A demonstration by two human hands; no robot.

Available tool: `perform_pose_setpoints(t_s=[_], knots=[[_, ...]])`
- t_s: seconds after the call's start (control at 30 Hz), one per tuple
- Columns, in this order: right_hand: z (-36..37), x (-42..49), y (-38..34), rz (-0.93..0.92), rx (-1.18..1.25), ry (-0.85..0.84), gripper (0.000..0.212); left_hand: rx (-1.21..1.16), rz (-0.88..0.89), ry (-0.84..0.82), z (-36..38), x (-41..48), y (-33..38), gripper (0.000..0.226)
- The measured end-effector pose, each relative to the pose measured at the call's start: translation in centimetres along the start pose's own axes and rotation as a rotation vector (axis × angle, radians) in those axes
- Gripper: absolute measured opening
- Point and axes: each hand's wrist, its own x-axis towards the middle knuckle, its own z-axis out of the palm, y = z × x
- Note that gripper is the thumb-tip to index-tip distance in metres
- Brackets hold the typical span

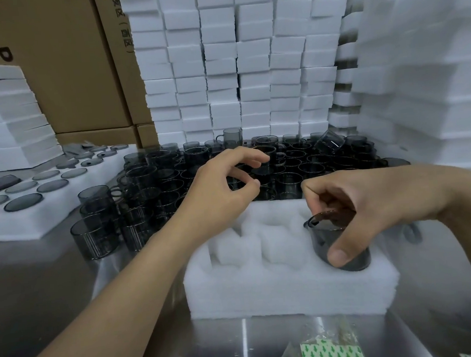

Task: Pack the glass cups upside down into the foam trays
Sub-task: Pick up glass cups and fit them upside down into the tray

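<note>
Green-printed bag (333,351) at bench (55,288) front edge. Right grip (378,201) clasped smoky glass cup (320,238) in white foam tray (264,287); left grip (221,190) empty. Judged fragile, slick: hold walls.

right hand (375,202) gripping glass cup (342,243), foam tray (264,287)

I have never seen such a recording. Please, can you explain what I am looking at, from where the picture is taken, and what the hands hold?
No machine here: a person works with bare hands, and one camera on the head looks down at them. The right hand grips a grey glass cup at the right end of a white foam tray on a metal table. The left hand, holding nothing, hovers over many loose cups behind the tray. Foam stacks stand behind.
</note>
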Motion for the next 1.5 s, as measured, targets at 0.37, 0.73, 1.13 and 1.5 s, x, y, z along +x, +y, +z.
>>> perform_pose_setpoints(t_s=[0.37, 0.73, 1.13, 1.5], knots=[[-0.4, -1.0, 0.2, 0.083, -0.004, -0.012, 0.056, 0.017, -0.007, -0.006, 0.0, -0.1, 0.0, 0.035], [-0.2, -0.9, -0.5, 0.091, 0.042, 0.047, 0.053, 0.05, -0.03, 0.0, -0.1, 0.1, -0.4, 0.034], [-0.1, -0.6, -0.7, 0.18, -0.054, 0.061, 0.064, 0.04, -0.036, -0.001, 0.0, 0.1, -0.8, 0.032], [0.4, 0.2, -0.5, -0.167, 0.235, 0.187, 0.043, 0.046, -0.023, 0.0, 0.0, 0.2, -0.9, 0.03]])
